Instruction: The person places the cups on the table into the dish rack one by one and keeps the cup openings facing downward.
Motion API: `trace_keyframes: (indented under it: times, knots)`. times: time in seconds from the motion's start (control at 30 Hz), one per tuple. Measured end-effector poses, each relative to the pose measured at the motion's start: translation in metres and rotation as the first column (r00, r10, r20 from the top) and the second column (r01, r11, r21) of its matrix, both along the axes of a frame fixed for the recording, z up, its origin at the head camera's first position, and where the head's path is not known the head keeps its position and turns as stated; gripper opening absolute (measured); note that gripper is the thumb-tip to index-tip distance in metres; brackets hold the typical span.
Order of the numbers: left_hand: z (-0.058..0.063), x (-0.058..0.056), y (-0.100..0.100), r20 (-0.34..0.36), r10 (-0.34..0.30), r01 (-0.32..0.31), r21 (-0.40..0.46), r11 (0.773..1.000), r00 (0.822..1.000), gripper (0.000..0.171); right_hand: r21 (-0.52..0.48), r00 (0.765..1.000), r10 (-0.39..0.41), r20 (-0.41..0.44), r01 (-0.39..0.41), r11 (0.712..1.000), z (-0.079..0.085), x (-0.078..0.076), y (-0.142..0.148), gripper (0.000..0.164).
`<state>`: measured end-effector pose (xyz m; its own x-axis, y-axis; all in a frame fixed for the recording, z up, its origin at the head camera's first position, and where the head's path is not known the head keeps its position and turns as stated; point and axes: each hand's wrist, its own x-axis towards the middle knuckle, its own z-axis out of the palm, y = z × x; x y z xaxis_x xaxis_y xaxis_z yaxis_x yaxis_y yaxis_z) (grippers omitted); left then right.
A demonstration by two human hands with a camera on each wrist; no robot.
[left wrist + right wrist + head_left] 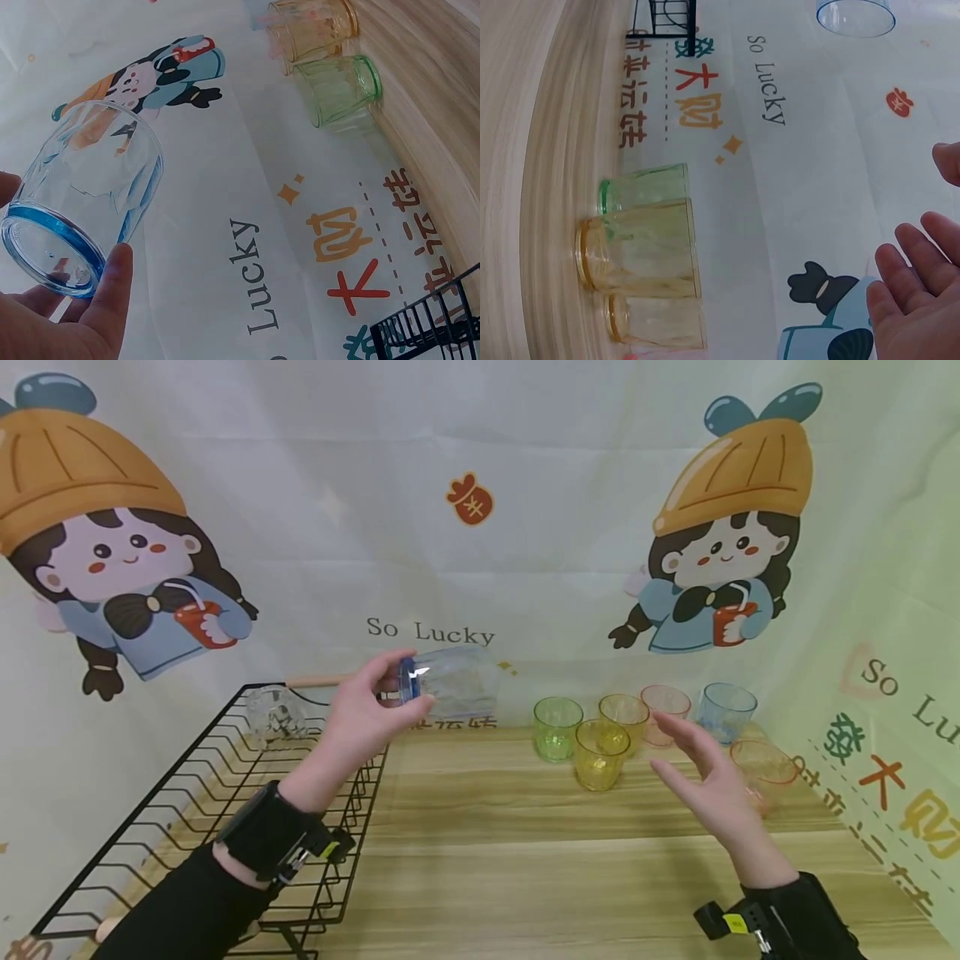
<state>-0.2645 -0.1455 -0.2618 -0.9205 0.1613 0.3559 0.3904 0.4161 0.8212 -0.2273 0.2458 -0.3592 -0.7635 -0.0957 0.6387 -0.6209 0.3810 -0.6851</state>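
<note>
My left hand grips a clear blue glass by its base, tilted on its side in the air with the mouth toward the right. In the left wrist view the thumb and fingers curl round the thick blue base of the glass. My right hand holds nothing, its fingers spread apart, above the table near the coloured glasses. Close to it stand a pink glass, partly behind the hand, and a yellow glass. The right wrist view shows the right hand's fingers extended.
A black wire rack stands on the left, with a clear glass at its far end. On the wooden table are also a green glass, another yellow glass, another pink glass and a blue glass. A printed cloth hangs behind.
</note>
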Motion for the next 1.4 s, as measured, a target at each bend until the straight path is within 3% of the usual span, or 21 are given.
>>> trace_keyframes:
  times: [0.5,1.0,1.4]
  knots:
    - [0.005,-0.011,-0.023,0.039,0.088,-0.084,-0.104,0.991,0.995,0.075,0.042,0.996,-0.089,0.019,0.088,0.995,-0.004,0.003,0.022,0.051]
    - [0.003,-0.021,-0.041,0.060,0.157,-0.149,-0.124,0.981,0.986,0.075,0.080,0.980,-0.167,0.104,0.160,0.984,-0.020,0.001,0.042,0.054]
    - [-0.006,-0.034,-0.058,0.028,0.226,-0.219,-0.161,0.962,0.974,0.076,0.092,0.969,-0.200,0.147,0.188,0.978,-0.025,0.000,0.048,0.053]
